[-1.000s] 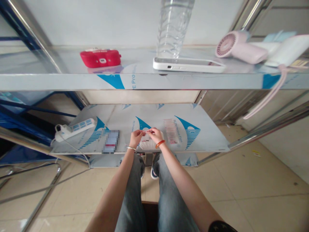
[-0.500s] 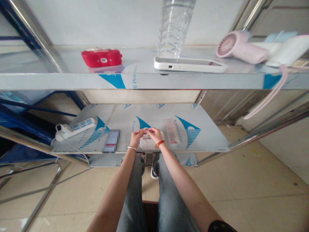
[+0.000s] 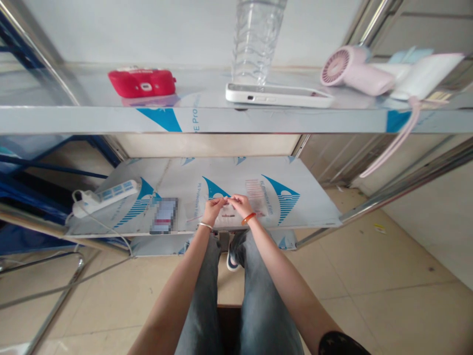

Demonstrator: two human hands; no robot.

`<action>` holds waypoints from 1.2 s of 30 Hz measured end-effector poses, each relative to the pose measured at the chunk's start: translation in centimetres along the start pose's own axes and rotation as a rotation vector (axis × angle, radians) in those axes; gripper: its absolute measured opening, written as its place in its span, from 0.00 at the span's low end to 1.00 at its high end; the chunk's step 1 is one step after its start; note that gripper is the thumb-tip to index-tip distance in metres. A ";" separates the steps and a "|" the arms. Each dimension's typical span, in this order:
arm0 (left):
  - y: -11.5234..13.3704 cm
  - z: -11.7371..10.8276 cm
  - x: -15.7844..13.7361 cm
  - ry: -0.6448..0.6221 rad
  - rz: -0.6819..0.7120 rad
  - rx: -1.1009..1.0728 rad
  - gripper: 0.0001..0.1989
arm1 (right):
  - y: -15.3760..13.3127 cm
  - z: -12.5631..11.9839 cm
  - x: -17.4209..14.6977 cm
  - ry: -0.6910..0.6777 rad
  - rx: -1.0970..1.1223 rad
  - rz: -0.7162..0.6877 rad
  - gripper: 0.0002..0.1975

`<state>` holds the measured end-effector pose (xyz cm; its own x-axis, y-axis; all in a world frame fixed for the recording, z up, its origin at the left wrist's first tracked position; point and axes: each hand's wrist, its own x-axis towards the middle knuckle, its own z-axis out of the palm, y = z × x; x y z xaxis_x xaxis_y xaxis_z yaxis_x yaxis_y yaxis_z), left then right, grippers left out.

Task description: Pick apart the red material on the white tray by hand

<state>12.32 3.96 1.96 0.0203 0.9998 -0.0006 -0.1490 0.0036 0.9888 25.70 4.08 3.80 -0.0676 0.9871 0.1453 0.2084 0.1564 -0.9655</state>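
My left hand (image 3: 215, 209) and my right hand (image 3: 241, 205) meet fingertip to fingertip just above the front part of the lower shelf (image 3: 177, 172). Both are closed in a pinch. Whatever lies between the fingertips is too small to make out. Beneath them is a pale, partly see-through patch with a small dark reddish piece (image 3: 228, 215) on it. To the right of my right hand lies a clear plastic packet (image 3: 258, 201) with reddish lines. A phone (image 3: 164, 215) with a blurred-out screen rests left of my left hand.
A white power strip (image 3: 107, 196) with a plugged-in cable lies at the shelf's left. The upper shelf (image 3: 111, 120) crosses in front, bearing a red case (image 3: 142, 84), a clear bottle (image 3: 254, 44), a white-edged phone (image 3: 277, 96) and a pink handheld fan (image 3: 354, 71) with a hanging strap.
The view has shifted, so the shelves and their objects sit farther left. The white bundle seen under my hands no longer shows there; a small dark reddish piece does. Both hands still pinch together.
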 end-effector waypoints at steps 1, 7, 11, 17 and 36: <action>-0.2 0.5 0.0 0.003 0.006 0.006 0.19 | 0.1 -0.5 -0.1 -0.006 -0.033 -0.010 0.21; -1.3 4.3 0.1 -0.013 0.017 -0.009 0.15 | 1.5 -4.6 -0.9 0.033 -0.175 -0.066 0.25; -2.3 7.1 -0.1 -0.099 -0.077 -0.097 0.17 | 3.5 -7.7 -1.7 0.064 -0.253 -0.049 0.26; -4.0 10.1 -0.4 -0.171 -0.177 -0.113 0.16 | 6.7 -11.1 -2.3 0.212 -0.343 -0.006 0.23; 0.2 3.6 -8.3 0.034 0.158 0.362 0.16 | 3.8 -10.7 -4.4 0.676 -0.540 0.002 0.18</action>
<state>15.64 -4.37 2.70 -0.0084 0.9876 0.1566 0.2105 -0.1514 0.9658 37.27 0.74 1.80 0.4929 0.7693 0.4064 0.6542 -0.0197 -0.7561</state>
